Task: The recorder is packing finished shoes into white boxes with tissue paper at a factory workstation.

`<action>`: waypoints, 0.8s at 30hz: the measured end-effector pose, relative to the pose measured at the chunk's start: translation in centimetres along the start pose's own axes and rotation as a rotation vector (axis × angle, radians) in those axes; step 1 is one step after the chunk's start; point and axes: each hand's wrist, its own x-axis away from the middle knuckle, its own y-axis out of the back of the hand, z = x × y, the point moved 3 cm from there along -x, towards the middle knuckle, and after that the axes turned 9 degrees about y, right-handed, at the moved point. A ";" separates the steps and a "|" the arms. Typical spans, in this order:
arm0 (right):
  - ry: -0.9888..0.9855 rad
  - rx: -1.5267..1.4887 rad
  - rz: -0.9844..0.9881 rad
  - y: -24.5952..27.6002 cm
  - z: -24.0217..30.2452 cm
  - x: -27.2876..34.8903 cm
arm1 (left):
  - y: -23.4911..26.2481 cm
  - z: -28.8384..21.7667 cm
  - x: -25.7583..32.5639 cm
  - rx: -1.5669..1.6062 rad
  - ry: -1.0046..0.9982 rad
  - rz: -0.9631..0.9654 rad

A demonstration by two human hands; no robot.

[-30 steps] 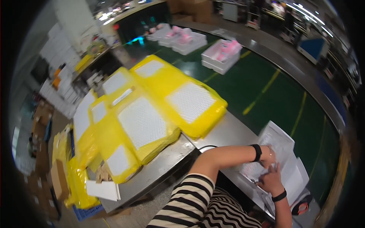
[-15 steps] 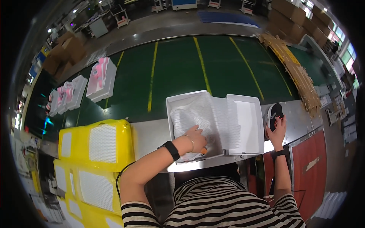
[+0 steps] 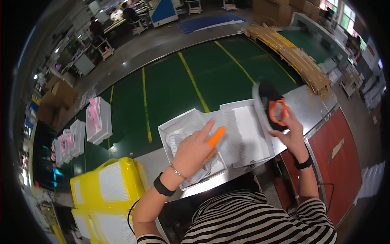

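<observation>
My right hand grips a black shoe with a pale sole, held up over the right edge of an open white shoebox. The shoe is slightly blurred, and orange shows where my fingers meet it. Above the box's left half is my left hand, its fingers spread and holding nothing. An orange cover sits on one of its fingers. Crumpled translucent wrapping fills the left half, partly hidden by that hand. A patterned sheet of the wrapping extends across into the right half.
Beyond the metal ledge runs a green belt with yellow lines. White boxes with pink shoes stand on its left. Yellow-wrapped packs are stacked near left. Flattened cardboard lies far right, and a red panel is near right.
My right hand has lifted the black shoe off the metal ledge and brought it left toward the box. My left hand has risen from the wrapping, fingers spreading. The whole view has turned.
</observation>
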 end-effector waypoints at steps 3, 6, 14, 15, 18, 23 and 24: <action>0.132 -0.341 0.249 -1.7 7.8 -2.4 | 1.7 -3.3 -1.4 -0.189 -0.206 -0.124; 0.172 -0.245 0.509 -3.3 10.8 -2.7 | 3.3 -4.4 -1.4 -0.526 -0.382 -0.180; -0.520 -1.355 0.502 -9.5 8.1 7.4 | 4.1 8.5 2.6 0.447 0.594 -0.162; -0.791 -1.414 0.688 -9.8 8.0 8.9 | 3.2 9.5 2.7 0.740 0.868 -0.066; -1.218 -1.581 0.690 -11.8 7.6 13.4 | -0.9 11.0 1.0 0.847 0.986 0.121; -1.248 -1.810 0.654 -13.8 8.3 12.8 | -8.4 13.3 -0.6 0.766 1.106 0.433; -1.268 -1.835 0.662 -14.2 7.9 12.5 | -8.5 13.3 -1.2 0.710 1.111 0.556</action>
